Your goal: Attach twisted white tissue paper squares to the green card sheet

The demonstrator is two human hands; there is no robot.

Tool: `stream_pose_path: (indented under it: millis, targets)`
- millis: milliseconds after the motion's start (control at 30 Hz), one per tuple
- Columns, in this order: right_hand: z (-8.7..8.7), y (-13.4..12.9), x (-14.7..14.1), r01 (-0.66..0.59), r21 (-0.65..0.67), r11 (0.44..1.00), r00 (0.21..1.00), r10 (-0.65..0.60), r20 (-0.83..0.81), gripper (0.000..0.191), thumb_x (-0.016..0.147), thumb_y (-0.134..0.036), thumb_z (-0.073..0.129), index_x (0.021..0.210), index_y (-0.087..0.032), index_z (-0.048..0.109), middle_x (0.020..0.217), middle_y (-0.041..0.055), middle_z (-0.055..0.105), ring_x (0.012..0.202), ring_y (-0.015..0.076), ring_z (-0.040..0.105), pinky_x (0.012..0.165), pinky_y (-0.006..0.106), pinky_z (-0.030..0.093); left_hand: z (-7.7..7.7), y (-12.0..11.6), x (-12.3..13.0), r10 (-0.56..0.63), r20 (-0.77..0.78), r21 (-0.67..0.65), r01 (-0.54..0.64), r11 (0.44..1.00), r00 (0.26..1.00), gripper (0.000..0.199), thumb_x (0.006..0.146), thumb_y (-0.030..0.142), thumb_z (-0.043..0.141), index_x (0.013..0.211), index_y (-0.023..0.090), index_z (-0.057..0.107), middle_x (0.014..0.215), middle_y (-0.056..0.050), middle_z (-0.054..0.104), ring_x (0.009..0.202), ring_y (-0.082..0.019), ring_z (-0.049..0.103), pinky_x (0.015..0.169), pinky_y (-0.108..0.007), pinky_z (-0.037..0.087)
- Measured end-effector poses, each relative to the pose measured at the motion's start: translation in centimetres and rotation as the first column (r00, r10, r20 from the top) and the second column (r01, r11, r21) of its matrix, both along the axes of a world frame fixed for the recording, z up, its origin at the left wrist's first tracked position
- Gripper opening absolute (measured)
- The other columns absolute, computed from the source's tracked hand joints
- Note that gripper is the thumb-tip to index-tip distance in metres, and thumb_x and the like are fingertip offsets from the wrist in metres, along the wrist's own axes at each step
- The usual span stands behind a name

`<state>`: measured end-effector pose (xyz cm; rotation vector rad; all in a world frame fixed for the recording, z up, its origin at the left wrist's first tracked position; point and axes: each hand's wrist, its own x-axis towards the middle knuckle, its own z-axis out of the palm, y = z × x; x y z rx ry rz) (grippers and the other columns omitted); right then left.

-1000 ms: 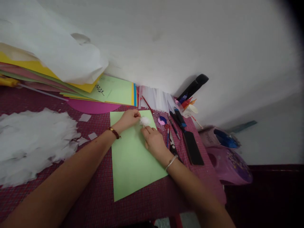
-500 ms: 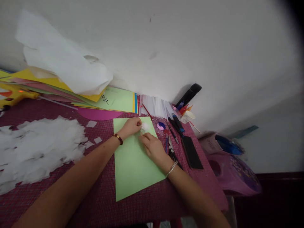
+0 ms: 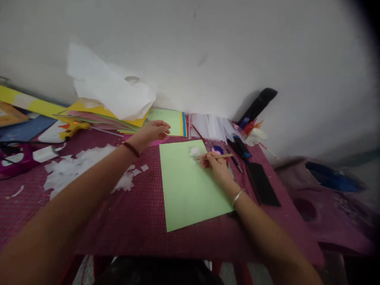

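A light green sheet of paper (image 3: 190, 190) lies on the table, with a small white ruffled paper tuft (image 3: 195, 152) near its top edge. Beside that tuft, my right hand (image 3: 215, 164) is closed around a thin wooden stick (image 3: 225, 156). The stick lies nearly level, its tip end close to the tuft. My left hand (image 3: 154, 132) hovers to the left of the sheet's top edge, fingers loosely bent and apart, with nothing visible in them. Partly behind my left forearm spreads a heap of white paper squares (image 3: 80, 162), with several loose ones near it.
A yellow glue gun (image 3: 73, 128) rests at the left, before stacked coloured papers and a crumpled white sheet (image 3: 109, 93). Clear plastic strips (image 3: 210, 126), a pen (image 3: 236, 162) and a black flat-bladed tool (image 3: 263, 184) are at the right. A pink bag (image 3: 320, 213) hangs beyond the table edge.
My left hand has left the tuft and moved up and to the left. My right hand stays by the tuft, its stick now plainly visible. The view has shifted left.
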<state>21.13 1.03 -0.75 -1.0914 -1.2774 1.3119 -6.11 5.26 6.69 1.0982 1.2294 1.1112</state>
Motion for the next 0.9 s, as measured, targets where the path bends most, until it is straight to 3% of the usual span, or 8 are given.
stream_pose_path:
  millis: [133,233,333,400,533,700,800,900]
  targets:
    - [0.3,0.1,-0.1,0.037,0.024,0.999,0.999,-0.036,-0.032,0.025,0.079,-0.042,0.058,0.078,-0.018,0.062,0.065,0.0007,0.064,0.053,0.0112,0.057,0.053,0.024,0.048,-0.9,-2.4,-0.5,-0.158,-0.294,0.021,0.171,0.985,0.943,0.004,0.073,0.017,0.063,0.076,0.014,0.061,0.063,0.001,0.060,0.055,-0.009,0.052,0.057,-0.022,0.041]
    - [0.4,0.3,0.1,0.110,0.057,0.992,0.993,-0.107,-0.050,0.024,0.080,-0.041,0.056,0.079,-0.018,0.059,0.066,0.0004,0.063,0.052,0.0105,0.056,0.052,0.023,0.047,-3.3,-3.7,1.8,-0.233,-0.522,0.067,0.311,0.948,0.821,0.004,0.071,0.019,0.060,0.074,0.016,0.061,0.060,0.001,0.058,0.056,-0.011,0.052,0.055,-0.023,0.039]
    - [0.2,0.6,0.4,0.120,0.055,0.991,0.993,-0.121,0.014,0.022,0.080,-0.039,0.053,0.078,-0.018,0.058,0.063,-0.0002,0.061,0.050,0.0100,0.054,0.050,0.022,0.046,-5.1,-3.8,4.9,-0.200,-0.679,0.161,0.410,0.898,0.706,0.009,0.072,0.020,0.054,0.072,0.017,0.063,0.066,-0.001,0.062,0.062,-0.013,0.054,0.058,-0.024,0.039]
    - [0.1,0.8,0.5,0.115,0.056,0.992,0.989,-0.120,0.087,0.021,0.080,-0.037,0.051,0.076,-0.017,0.058,0.061,-0.0008,0.059,0.050,0.0100,0.054,0.050,0.022,0.046,-5.7,-3.2,6.7,-0.157,-0.748,0.181,0.425,0.887,0.645,0.013,0.074,0.021,0.051,0.071,0.018,0.063,0.068,-0.001,0.064,0.064,-0.014,0.055,0.058,-0.024,0.038]
    - [-0.3,0.9,0.4,0.077,0.093,0.993,0.970,-0.096,0.222,0.016,0.082,-0.027,0.047,0.074,-0.017,0.057,0.063,-0.0005,0.060,0.055,0.0102,0.056,0.054,0.021,0.047,-6.4,-1.9,8.8,-0.063,-0.830,0.141,0.318,0.937,0.554,0.011,0.073,0.024,0.054,0.069,0.017,0.062,0.067,-0.003,0.064,0.062,-0.016,0.055,0.056,-0.025,0.035]
    - [-0.8,1.2,0.2,0.002,0.149,0.989,0.940,-0.052,0.336,0.017,0.084,-0.022,0.044,0.074,-0.018,0.056,0.063,-0.0015,0.058,0.054,0.0097,0.055,0.053,0.020,0.044,-6.6,-1.3,9.4,-0.125,-0.880,0.041,0.334,0.942,0.459,0.011,0.071,0.029,0.059,0.075,0.019,0.061,0.069,-0.002,0.063,0.062,-0.016,0.054,0.055,-0.025,0.033]
    - [-0.9,1.3,0.2,0.027,0.161,0.987,0.942,-0.078,0.325,0.017,0.086,-0.023,0.043,0.078,-0.018,0.057,0.066,-0.0013,0.059,0.054,0.0101,0.055,0.053,0.021,0.044,-6.5,-1.5,9.5,-0.162,-0.876,0.024,0.376,0.926,0.455,0.009,0.072,0.024,0.053,0.065,0.019,0.056,0.064,-0.001,0.059,0.060,-0.015,0.052,0.055,-0.025,0.032]
    - [-0.5,1.3,0.3,0.102,0.140,0.985,0.954,-0.137,0.267,0.017,0.086,-0.022,0.042,0.081,-0.018,0.057,0.069,-0.0007,0.059,0.056,0.0106,0.055,0.053,0.021,0.045,-6.4,-1.5,9.1,-0.168,-0.820,0.066,0.383,0.921,0.547,0.008,0.069,0.022,0.050,0.061,0.019,0.051,0.059,0.001,0.054,0.057,-0.013,0.048,0.054,-0.025,0.031]
